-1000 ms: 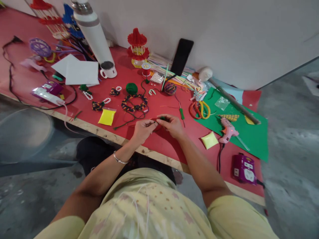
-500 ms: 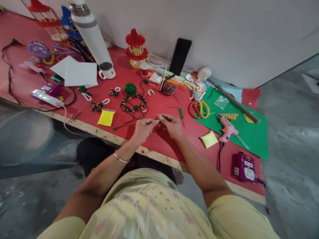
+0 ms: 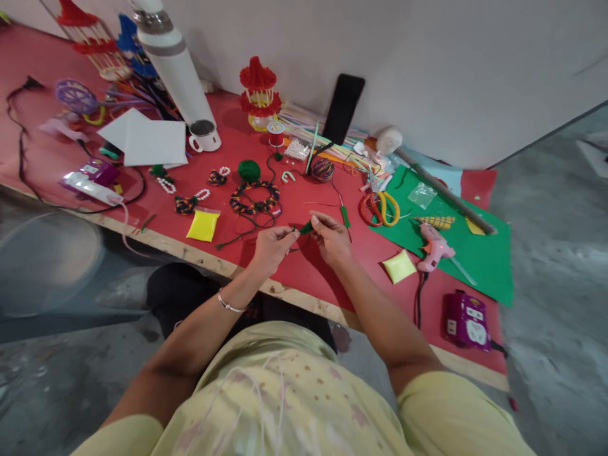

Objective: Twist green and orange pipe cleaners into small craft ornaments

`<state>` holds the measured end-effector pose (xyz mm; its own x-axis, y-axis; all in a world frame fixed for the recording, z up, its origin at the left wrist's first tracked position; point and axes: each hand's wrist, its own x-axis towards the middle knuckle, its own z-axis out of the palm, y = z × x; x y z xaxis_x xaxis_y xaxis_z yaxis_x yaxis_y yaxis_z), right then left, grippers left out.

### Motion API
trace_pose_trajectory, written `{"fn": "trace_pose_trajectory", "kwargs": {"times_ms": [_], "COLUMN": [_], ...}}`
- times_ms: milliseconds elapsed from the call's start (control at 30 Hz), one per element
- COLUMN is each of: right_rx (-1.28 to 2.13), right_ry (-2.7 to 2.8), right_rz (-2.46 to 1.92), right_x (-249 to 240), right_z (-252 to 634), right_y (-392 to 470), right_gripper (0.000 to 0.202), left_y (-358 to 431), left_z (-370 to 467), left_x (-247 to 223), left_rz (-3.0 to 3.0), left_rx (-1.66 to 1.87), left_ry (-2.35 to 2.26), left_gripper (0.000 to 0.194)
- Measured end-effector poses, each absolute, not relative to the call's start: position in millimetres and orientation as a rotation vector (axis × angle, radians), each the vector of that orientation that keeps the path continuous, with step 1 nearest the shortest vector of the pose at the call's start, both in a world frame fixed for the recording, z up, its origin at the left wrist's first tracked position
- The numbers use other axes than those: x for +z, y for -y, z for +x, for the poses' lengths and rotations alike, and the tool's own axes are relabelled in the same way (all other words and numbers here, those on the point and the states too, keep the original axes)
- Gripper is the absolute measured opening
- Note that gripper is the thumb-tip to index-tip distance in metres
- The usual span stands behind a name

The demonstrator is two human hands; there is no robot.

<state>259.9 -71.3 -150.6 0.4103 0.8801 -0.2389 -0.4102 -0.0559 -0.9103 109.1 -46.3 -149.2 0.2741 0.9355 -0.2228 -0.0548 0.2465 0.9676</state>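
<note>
A small dark green piece (image 3: pixel 306 228) is stretched between my two hands over the front part of the red table. My left hand (image 3: pixel 274 246) pinches its left end between thumb and fingers. Its right end is in the grip of my right hand (image 3: pixel 331 239). Too small to make out is whether it is yarn or knitted work. Left of my hands lies a multicoloured braided ring (image 3: pixel 254 197) with a dark strand. A green-handled hook (image 3: pixel 344 216) rests just beyond my right hand.
Orange and yellow scissors (image 3: pixel 379 208), a pink glue gun (image 3: pixel 434 247) and a yellow packet (image 3: pixel 399 266) lie to the right. A yellow packet (image 3: pixel 202 225) lies left. Behind stand a white mug (image 3: pixel 204 136), a phone (image 3: pixel 344 109) and a red-roofed model (image 3: pixel 258 95).
My right hand has moved slightly right and away from my left hand. More of the green piece now shows between them.
</note>
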Motion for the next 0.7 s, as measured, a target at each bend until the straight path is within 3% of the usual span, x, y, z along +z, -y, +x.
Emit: {"fn": "trace_pose_trajectory", "kwargs": {"times_ms": [167, 467, 700], "right_rx": [1.104, 1.11, 1.083], "right_ry": [0.633, 0.772, 0.919], "right_rz": [-1.187, -1.256, -1.311], "right_x": [-153, -148, -142], "right_z": [258, 257, 255], "right_y": [72, 76, 79], "right_gripper": [0.03, 0.05, 0.044], "left_y": [48, 48, 49], "left_z": [108, 109, 109], "left_x": [-145, -139, -137], "left_rz": [1.071, 1.028, 1.01], "left_rx": [0.862, 0.864, 0.847], "left_ry": [-1.08, -1.11, -1.108], "left_gripper": [0.026, 0.026, 0.029]}}
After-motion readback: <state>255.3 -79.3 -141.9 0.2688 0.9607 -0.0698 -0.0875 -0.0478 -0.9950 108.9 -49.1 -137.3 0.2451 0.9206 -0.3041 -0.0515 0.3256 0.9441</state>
